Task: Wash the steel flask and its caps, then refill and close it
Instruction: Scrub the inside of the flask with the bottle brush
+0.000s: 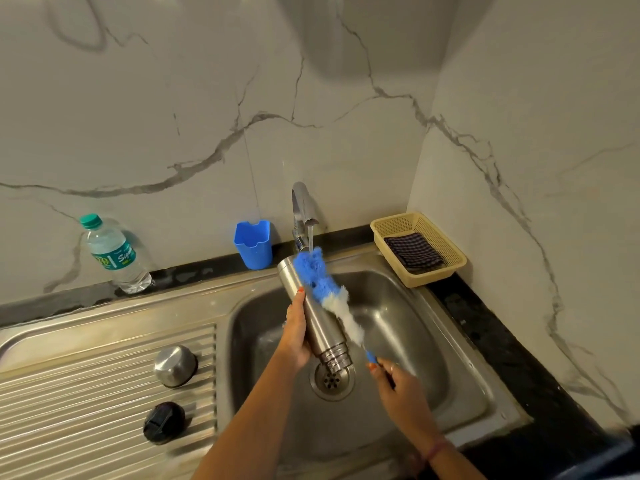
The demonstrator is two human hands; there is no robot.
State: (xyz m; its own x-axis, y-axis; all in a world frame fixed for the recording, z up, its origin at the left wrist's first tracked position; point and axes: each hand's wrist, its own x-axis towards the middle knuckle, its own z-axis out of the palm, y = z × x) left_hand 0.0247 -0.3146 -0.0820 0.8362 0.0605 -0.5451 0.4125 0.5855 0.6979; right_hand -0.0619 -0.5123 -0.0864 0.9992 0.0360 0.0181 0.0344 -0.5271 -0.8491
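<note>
Flask (pixel 313 306): steel, uncapped, held slanted over the sink (pixel 460 344) with its threaded mouth low, near the drain (pixel 331 379), and its base high by the tap (pixel 304 216). The tilt probably lets rinse water run off and out rather than pool inside.

Left hand (pixel 294 337): fingers curled round the flask's lower body, steadying it from the left side.

Brush (pixel 325 292): long bottle brush, blue sponge head and white bristles, laid against the flask's outside wall; its head sits under the running stream, likely to stay wet while scrubbing.

Right hand (pixel 394 379): clamped on the brush's blue handle end, low and to the right of the flask's mouth.

Steel cap (pixel 175 366): dome-shaped, resting on the ribbed drainboard (pixel 86 386), well apart from the basin (presumably parked there awaiting its own wash or draining).

Black cap (pixel 163 423): on the drainboard just in front of the steel cap.

Water bottle (pixel 114 254): sealed, standing at the wall; a probable source for the refill.

Blue cup (pixel 253 244): beside the tap.

Basket (pixel 446 268): in the corner, holding a folded checked cloth (pixel 414 252).
</note>
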